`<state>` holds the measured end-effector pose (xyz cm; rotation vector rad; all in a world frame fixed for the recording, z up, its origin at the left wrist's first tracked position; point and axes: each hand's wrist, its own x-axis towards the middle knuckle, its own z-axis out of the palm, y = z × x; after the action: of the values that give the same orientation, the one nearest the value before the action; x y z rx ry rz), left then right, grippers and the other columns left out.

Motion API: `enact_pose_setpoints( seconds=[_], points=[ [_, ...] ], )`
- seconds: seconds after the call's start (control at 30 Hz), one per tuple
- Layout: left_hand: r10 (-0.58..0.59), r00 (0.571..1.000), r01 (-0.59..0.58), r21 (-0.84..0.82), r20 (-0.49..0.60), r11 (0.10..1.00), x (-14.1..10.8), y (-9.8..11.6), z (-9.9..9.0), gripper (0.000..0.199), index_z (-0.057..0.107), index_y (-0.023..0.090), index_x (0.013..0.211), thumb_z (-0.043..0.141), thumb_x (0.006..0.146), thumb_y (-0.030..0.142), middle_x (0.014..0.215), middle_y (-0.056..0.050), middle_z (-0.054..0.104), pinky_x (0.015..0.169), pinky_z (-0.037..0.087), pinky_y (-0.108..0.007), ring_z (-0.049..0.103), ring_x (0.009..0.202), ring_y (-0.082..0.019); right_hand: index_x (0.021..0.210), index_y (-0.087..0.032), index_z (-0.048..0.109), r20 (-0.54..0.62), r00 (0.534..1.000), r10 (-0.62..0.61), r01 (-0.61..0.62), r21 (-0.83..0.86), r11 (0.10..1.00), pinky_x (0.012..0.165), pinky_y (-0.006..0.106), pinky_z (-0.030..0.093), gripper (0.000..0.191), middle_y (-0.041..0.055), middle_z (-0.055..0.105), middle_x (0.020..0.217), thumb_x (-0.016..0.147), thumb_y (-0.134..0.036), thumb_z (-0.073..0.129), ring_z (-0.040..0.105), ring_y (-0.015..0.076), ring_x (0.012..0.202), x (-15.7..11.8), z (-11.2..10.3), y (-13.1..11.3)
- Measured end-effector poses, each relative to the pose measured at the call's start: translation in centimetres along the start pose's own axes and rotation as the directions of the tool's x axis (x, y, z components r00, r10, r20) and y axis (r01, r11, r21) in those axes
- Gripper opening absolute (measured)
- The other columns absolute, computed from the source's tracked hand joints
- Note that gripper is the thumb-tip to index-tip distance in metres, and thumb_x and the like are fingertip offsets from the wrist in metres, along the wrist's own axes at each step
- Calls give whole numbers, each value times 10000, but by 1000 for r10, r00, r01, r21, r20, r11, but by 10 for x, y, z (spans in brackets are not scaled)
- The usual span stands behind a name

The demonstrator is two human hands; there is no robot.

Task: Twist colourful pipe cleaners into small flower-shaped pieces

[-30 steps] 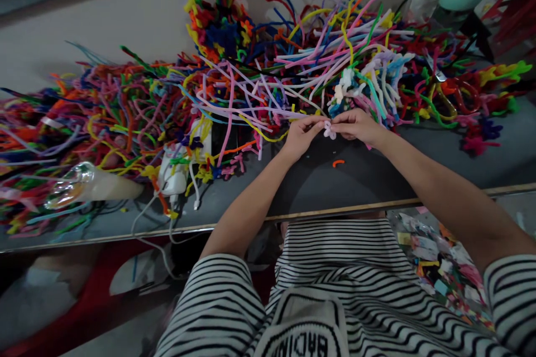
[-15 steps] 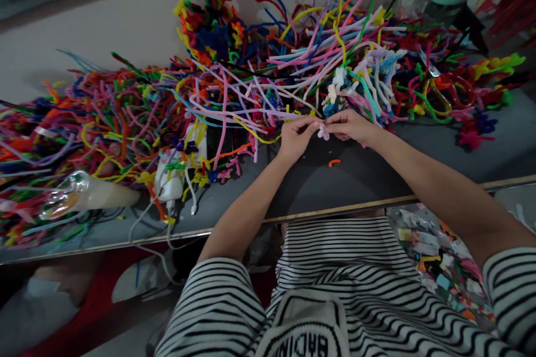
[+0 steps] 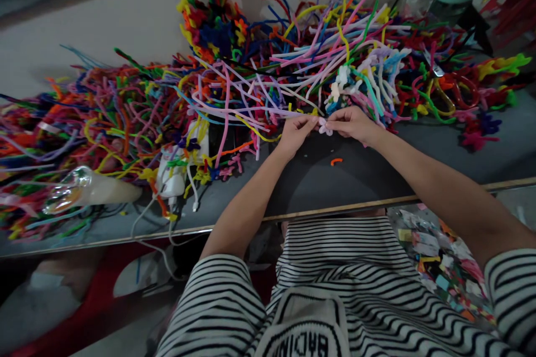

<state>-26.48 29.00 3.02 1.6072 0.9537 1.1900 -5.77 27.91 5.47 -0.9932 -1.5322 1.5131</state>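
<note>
A small pale pink fuzzy flower shape (image 3: 325, 127) is pinched between my two hands, above the dark table (image 3: 310, 187). My left hand (image 3: 298, 131) is closed, thumb and forefinger at the flower's left side. From the right, my right hand (image 3: 350, 122) is closed on the same piece with its fingertips. Just behind the hands lies a big heap of coloured pipe cleaners (image 3: 247, 89), with white and pale blue flowers (image 3: 341, 83) nearest my right hand. A short orange piece (image 3: 336, 162) rests on the table in front.
Scissors (image 3: 439, 95) lie in the heap at the right. A clear-wrapped cup (image 3: 109, 188), a white charger (image 3: 172, 178) and cables stand at the left. Scraps (image 3: 444, 262) cover the floor at lower right. A red chair (image 3: 90, 295) is at lower left.
The flower's petals show at a slightly different angle between my fingertips. Both hands keep their pinch. The whole view has shifted slightly.
</note>
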Motion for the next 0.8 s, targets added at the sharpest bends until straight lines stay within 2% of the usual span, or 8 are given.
enact_pose_setpoints(
  seconds=[0.1,0.27,0.4,0.47,0.57,0.7,0.8],
  points=[
    [-60,996,63,-45,70,997,3,-6,-2,556,782,190,813,729,823,744,696,-23,708,540,399,-265,516,560,-90,776,-141,731,-3,1000,-28,28,-94,995,434,252,177,370,-66,482,466,742,-487,859,311,49,415,0,0,0],
    [-115,984,128,-90,137,988,2,-6,-4,533,778,195,775,777,786,729,688,-16,698,542,373,-263,511,567,-91,746,-149,730,50,998,-27,37,-198,979,479,262,208,342,-63,476,473,762,-479,817,338,60,454,-3,2,-7],
    [-124,980,130,-33,157,991,2,-4,-6,516,786,187,765,763,822,699,668,-17,699,528,333,-272,462,530,-83,734,-146,737,23,999,-24,28,-224,974,499,262,237,309,-45,527,497,745,-447,804,364,63,474,-4,3,-8],
    [-100,981,103,-11,166,995,1,-2,-6,522,784,184,752,742,842,696,648,-12,690,538,349,-271,461,525,-81,741,-147,746,11,1000,-25,27,-232,972,508,260,255,287,-37,560,517,737,-429,795,377,63,480,-4,3,-7],
    [-57,980,58,-2,192,998,1,1,-7,496,775,175,735,760,844,659,682,-15,715,617,438,-260,542,585,-88,746,-150,760,4,1000,-28,29,-235,972,516,258,274,261,-30,587,533,726,-410,785,396,66,487,-3,3,-5],
    [-67,979,63,26,190,998,0,3,-5,440,777,164,752,774,855,592,730,-25,742,709,502,-260,610,658,-104,725,-151,759,17,999,-39,42,-229,973,545,260,321,275,5,653,599,715,-423,801,472,80,535,-3,3,-4],
    [-64,982,59,32,179,998,-1,3,-5,452,781,164,752,769,850,605,735,-28,750,726,516,-266,629,678,-116,721,-149,769,29,999,-33,39,-233,972,543,264,315,297,16,673,616,706,-442,815,472,81,535,-4,2,-5]
  ],
)
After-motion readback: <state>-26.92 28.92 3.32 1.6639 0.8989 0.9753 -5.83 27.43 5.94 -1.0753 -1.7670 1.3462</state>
